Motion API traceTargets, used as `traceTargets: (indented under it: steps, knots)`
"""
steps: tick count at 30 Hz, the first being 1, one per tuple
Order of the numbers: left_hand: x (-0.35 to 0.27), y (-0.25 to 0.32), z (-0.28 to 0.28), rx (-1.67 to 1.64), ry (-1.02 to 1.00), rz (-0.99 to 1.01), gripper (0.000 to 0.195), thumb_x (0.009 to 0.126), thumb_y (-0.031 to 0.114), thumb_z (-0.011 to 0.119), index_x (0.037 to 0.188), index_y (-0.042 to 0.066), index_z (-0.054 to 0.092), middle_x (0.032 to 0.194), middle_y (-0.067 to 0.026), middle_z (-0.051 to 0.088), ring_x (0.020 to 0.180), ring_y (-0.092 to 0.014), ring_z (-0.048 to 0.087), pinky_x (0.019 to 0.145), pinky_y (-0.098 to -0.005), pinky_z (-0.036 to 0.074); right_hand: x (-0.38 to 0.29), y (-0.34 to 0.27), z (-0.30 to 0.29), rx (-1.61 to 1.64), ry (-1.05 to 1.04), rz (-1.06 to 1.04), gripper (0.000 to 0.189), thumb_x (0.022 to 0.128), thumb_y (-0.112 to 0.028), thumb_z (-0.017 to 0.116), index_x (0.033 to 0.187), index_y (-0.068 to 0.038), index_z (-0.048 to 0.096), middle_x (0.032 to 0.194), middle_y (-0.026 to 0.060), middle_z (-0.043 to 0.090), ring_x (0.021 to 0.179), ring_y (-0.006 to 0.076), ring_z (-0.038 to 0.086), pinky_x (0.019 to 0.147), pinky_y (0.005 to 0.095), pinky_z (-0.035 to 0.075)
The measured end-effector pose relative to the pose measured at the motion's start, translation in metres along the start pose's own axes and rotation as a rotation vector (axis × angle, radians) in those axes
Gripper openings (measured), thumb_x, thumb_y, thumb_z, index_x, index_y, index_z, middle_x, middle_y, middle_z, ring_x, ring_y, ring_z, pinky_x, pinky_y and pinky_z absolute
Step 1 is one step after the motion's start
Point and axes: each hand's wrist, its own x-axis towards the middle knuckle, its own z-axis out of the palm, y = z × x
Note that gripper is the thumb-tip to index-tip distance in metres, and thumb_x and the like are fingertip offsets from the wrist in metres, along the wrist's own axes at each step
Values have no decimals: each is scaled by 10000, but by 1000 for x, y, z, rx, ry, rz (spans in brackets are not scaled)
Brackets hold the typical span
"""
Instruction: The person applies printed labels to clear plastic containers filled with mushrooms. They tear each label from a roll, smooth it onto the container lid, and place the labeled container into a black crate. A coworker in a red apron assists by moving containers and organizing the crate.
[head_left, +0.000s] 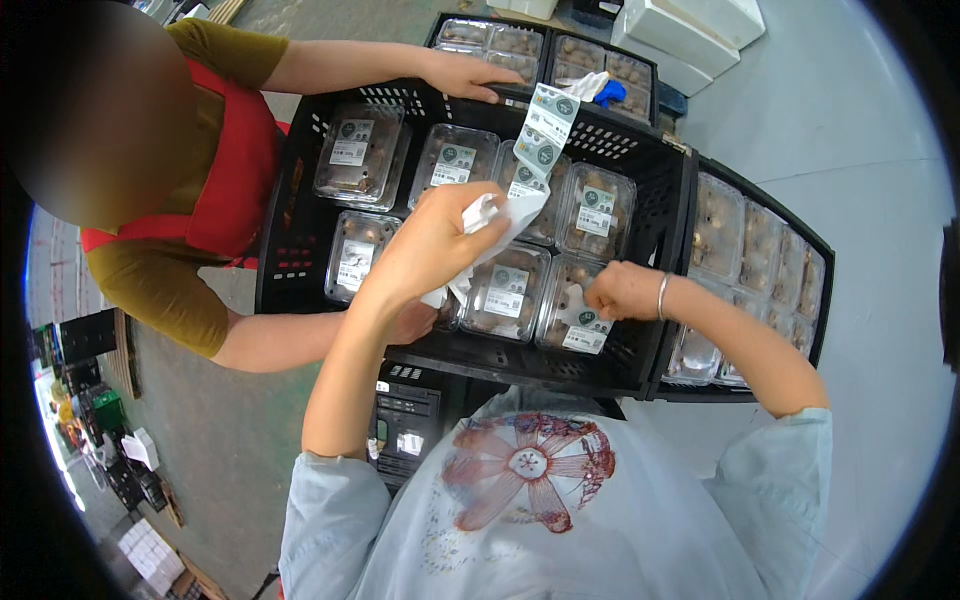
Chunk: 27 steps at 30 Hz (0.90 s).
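My left hand (457, 232) grips a strip of printed labels (546, 129) and crumpled white backing paper (487, 211). The strip rises past my fingers over the middle boxes. My right hand (626, 292), wearing a bracelet, has its curled fingertips on a label (586, 334) on the lid of a clear plastic clamshell box (553, 319). Brownish, roundish produce fills this box. Beside it lies another labelled clamshell box (504, 322); behind it sits a third labelled box (622, 191). All are inside a black plastic crate (465, 360). My left hand and the paper hide parts of the middle boxes.
A co-worker in a red apron (232, 157) reaches both arms across the crate's left side. More black crates of filled boxes stand behind (548, 60) and at right (825, 300). A white-and-blue cloth or glove (600, 88) lies behind. White foam boxes (682, 34) stand farther back.
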Motion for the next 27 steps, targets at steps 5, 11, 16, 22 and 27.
traceTargets:
  steps: [5, 11, 16, 22, 27]
  knots:
    - [9, -28, 16, 34, -213, -81, 171, 881, 132, 618, 919, -35, 624, 736, -93, 646, 678, -104, 542, 629, -287, 444, 35, 49, 8, 299, -169, 85, 128, 801, 11, 670, 736, 36, 562, 680, 114, 638, 641, 190, 687, 556, 317, 537]
    - [6, -48, 25, -337, -275, -243, 188, 912, 157, 607, 972, -21, 619, 752, -60, 676, 585, -77, 582, 489, -214, 444, 56, 69, 23, 364, -195, 171, 136, 806, 26, 673, 727, 30, 563, 700, 100, 652, 636, 170, 692, 543, 306, 551]
    - [5, -54, 25, -355, -306, -249, 185, 907, 159, 616, 964, -18, 616, 761, -62, 681, 590, -73, 585, 464, -216, 438, 61, 66, 21, 289, -177, 176, 123, 797, 16, 684, 737, 26, 577, 714, 99, 660, 632, 174, 692, 535, 313, 545]
    - [4, -46, 22, -354, -311, -268, 189, 896, 159, 628, 972, -14, 620, 761, -52, 682, 599, -70, 582, 474, -221, 444, 65, 68, 26, 198, -160, 196, 111, 778, -16, 706, 744, 15, 606, 732, 110, 670, 619, 185, 688, 545, 329, 539]
    - [4, -40, 21, -309, -319, -249, 177, 887, 161, 638, 941, -8, 635, 765, -32, 680, 627, -61, 578, 511, -226, 451, 67, 64, 28, 98, -148, 185, 64, 750, -10, 710, 772, -7, 650, 754, 122, 679, 629, 188, 686, 571, 326, 542]
